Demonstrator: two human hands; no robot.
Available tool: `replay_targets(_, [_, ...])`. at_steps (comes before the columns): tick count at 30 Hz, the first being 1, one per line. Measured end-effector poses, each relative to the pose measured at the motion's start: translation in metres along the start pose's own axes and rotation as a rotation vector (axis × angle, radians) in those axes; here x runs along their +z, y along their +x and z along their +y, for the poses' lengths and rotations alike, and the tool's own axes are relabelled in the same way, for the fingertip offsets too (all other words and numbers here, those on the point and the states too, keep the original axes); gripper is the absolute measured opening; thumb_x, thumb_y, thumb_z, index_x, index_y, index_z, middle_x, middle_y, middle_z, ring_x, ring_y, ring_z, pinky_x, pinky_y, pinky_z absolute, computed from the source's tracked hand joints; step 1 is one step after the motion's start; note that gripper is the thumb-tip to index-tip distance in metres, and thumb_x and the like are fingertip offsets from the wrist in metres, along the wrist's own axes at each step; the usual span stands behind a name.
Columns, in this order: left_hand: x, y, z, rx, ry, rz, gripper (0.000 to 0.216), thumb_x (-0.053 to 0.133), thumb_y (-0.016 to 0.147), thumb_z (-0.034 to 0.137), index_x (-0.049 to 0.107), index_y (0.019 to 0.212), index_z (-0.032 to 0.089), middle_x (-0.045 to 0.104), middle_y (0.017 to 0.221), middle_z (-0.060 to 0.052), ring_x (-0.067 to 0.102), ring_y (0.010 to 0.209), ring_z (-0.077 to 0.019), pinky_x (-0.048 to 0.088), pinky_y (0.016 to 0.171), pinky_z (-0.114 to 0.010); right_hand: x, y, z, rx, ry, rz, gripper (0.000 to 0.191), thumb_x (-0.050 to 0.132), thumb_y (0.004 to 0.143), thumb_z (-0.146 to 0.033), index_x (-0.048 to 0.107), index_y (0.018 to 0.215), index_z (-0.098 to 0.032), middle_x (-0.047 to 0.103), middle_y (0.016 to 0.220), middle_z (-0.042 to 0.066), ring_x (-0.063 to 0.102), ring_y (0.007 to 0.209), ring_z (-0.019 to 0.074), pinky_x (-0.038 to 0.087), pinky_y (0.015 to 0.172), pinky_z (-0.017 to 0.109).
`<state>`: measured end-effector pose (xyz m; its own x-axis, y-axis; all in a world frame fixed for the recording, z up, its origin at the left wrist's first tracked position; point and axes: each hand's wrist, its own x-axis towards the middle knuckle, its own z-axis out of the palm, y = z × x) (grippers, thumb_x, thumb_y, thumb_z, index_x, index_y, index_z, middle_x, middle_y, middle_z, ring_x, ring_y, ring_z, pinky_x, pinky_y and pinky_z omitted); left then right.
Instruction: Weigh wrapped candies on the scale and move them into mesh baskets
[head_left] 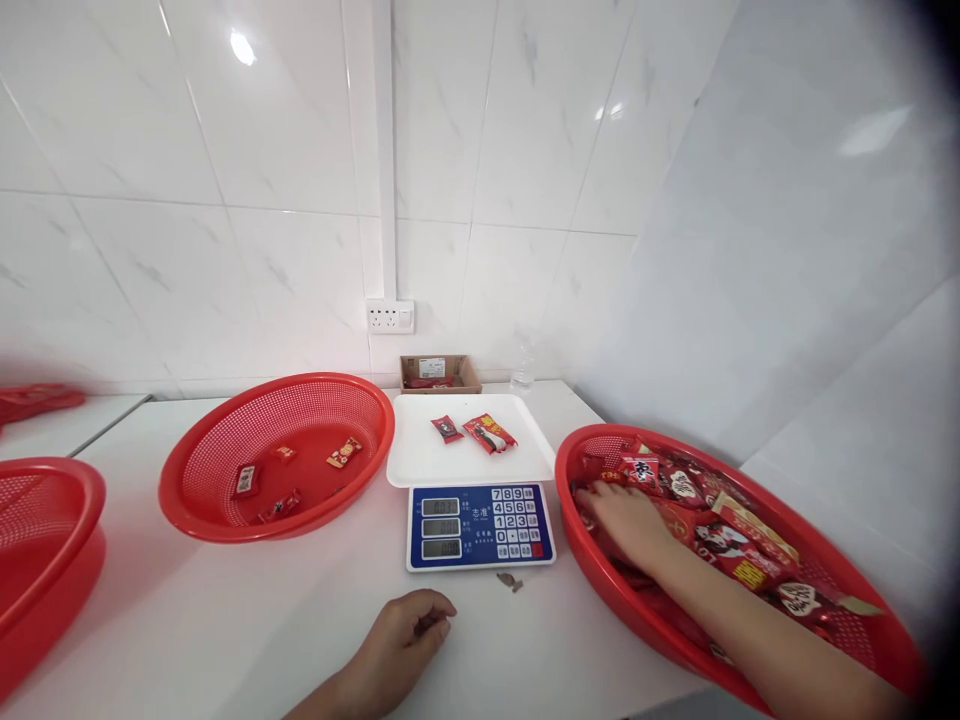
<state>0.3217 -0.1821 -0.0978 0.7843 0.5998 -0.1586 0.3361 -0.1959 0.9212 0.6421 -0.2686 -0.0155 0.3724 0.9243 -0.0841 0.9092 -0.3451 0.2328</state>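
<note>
My right hand (628, 520) reaches into the red basket (840, 560) on the right, which is full of red snack packets (739, 545). Its fingers lie flat and spread over the packets at the basket's left side. My left hand (409, 630) rests on the white table in front of the scale, with its fingers curled in loosely; nothing shows in it. An electronic scale (480, 525) with a blue keypad panel stands in the middle. Its white tray (420, 455) carries two red packets (489, 433).
A second red basket (210, 500) at centre left holds several small packets. Part of a third red basket (45, 540) shows at the left edge. A small brown scrap (510, 579) lies by the scale. A cardboard box (439, 373) and a clear bottle (523, 368) stand by the tiled wall.
</note>
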Motion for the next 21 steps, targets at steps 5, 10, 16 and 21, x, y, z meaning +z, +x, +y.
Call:
replay_targets(5, [-0.001, 0.000, 0.002, -0.001, 0.011, -0.002, 0.024, 0.049, 0.080, 0.034, 0.063, 0.091, 0.018, 0.063, 0.085, -0.003, 0.056, 0.080, -0.0178, 0.044, 0.073, -0.025, -0.018, -0.002, 0.047, 0.239, -0.053, 0.020, 0.049, 0.031, 0.078, 0.000, 0.062, 0.112, -0.020, 0.062, 0.110, 0.016, 0.059, 0.099, 0.0305, 0.045, 0.075, 0.041])
replay_targets(10, [0.001, 0.002, -0.001, 0.005, 0.000, -0.002, 0.023, 0.049, 0.080, 0.033, 0.063, 0.091, 0.019, 0.063, 0.085, -0.002, 0.056, 0.080, -0.0173, 0.044, 0.073, -0.024, -0.015, -0.015, 0.049, 0.181, -0.080, 0.009, 0.062, 0.041, 0.070, 0.004, 0.055, 0.125, -0.020, 0.042, 0.140, 0.014, 0.029, 0.133, 0.0333, 0.024, 0.102, 0.057])
replay_targets(16, [0.001, 0.003, -0.002, -0.007, 0.027, -0.003, 0.023, 0.048, 0.081, 0.033, 0.063, 0.091, 0.019, 0.062, 0.084, -0.002, 0.055, 0.080, -0.0169, 0.043, 0.072, -0.024, -0.005, -0.025, 0.001, -0.109, 0.541, -0.175, 0.035, 0.042, 0.077, -0.014, 0.068, 0.099, -0.023, 0.063, 0.119, 0.007, 0.053, 0.115, 0.0259, 0.039, 0.097, 0.040])
replay_targets(21, [0.001, 0.002, 0.000, -0.003, 0.022, 0.004, 0.022, 0.048, 0.081, 0.033, 0.062, 0.091, 0.019, 0.062, 0.083, -0.002, 0.055, 0.079, -0.0169, 0.043, 0.072, -0.024, 0.021, -0.009, -0.009, -0.010, 0.433, -0.069, 0.036, 0.058, 0.067, -0.017, 0.069, 0.101, -0.022, 0.058, 0.125, 0.011, 0.046, 0.122, 0.0330, 0.040, 0.096, 0.046])
